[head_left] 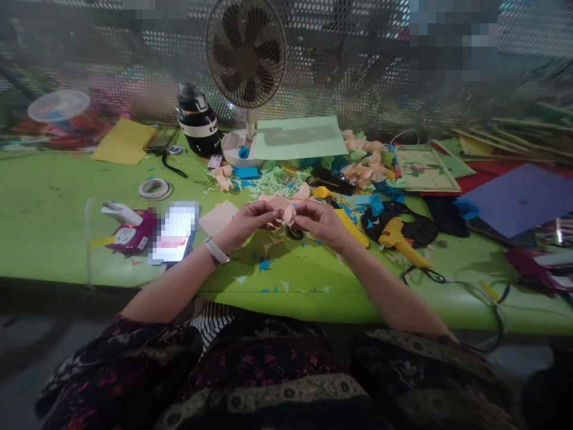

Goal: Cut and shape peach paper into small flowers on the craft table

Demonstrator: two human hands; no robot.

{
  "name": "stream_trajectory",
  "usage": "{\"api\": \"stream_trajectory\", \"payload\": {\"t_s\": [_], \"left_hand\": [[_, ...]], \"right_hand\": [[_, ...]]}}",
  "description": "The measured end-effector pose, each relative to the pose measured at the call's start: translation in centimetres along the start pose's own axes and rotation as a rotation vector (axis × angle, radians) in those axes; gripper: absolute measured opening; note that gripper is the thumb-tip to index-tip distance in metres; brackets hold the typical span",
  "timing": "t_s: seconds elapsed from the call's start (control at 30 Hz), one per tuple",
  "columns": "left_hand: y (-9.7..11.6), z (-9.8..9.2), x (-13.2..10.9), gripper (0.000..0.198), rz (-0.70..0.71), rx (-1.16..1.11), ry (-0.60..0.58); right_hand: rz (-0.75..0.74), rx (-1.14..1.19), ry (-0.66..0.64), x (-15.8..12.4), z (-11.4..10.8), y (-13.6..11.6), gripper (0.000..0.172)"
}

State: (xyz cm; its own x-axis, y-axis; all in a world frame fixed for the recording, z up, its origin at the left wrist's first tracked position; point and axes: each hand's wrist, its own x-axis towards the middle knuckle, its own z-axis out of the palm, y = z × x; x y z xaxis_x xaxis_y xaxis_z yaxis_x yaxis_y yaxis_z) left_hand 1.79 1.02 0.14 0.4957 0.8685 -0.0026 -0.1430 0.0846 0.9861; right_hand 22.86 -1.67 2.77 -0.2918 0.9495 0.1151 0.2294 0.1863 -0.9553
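Observation:
Between my two hands is a small peach paper piece (289, 215), curved like a petal, held above the front of the green table. The fingertips of my left hand (250, 222) are pinched at its left side. From the other side, my right hand (323, 223) pinches it with thumb and fingers. A flat peach paper sheet (218, 218) lies beside my left hand. Behind my fingers are more peach paper pieces (302, 192) and a heap of green paper scraps (277, 180). Small blue scraps (265, 264) are scattered in front of my hands.
A fan (245, 60) and black bottle (197, 122) stand at the back. To the left are a lit phone (175, 233), a purple power strip (132, 232) and a tape roll (154, 189). A yellow glue gun (405, 243) with its cord and a purple sheet (521, 200) lie right.

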Motion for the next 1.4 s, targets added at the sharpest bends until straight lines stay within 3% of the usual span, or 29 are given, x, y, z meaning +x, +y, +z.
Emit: {"api": "stream_trajectory", "payload": {"t_s": [0.2,0.67,0.83,0.97,1.07,1.4], "left_hand": [[0.4,0.5,-0.2,0.029,-0.056,-0.085,0.022],[-0.4,0.5,0.1,0.027,-0.148,-0.179,0.031],[-0.2,0.5,0.0,0.029,-0.140,-0.174,-0.002],[-0.3,0.6,0.0,0.028,-0.104,-0.137,-0.021],[-0.4,0.6,-0.1,0.030,-0.096,-0.094,-0.031],[-0.2,1.2,-0.5,0.035,-0.030,0.011,-0.071]], "right_hand": [[-0.076,-0.091,0.081,-0.1,0.3,0.5,0.024],[-0.254,-0.610,0.245,-0.9,1.5,0.7,0.039],[-0.155,-0.255,0.162,-0.6,1.4,1.2,0.048],[0.043,0.098,0.036,0.1,1.0,1.3,0.050],[0.157,0.182,-0.032,0.4,0.7,1.2,0.049],[0.367,0.509,-0.087,0.6,0.8,0.8,0.044]]}}
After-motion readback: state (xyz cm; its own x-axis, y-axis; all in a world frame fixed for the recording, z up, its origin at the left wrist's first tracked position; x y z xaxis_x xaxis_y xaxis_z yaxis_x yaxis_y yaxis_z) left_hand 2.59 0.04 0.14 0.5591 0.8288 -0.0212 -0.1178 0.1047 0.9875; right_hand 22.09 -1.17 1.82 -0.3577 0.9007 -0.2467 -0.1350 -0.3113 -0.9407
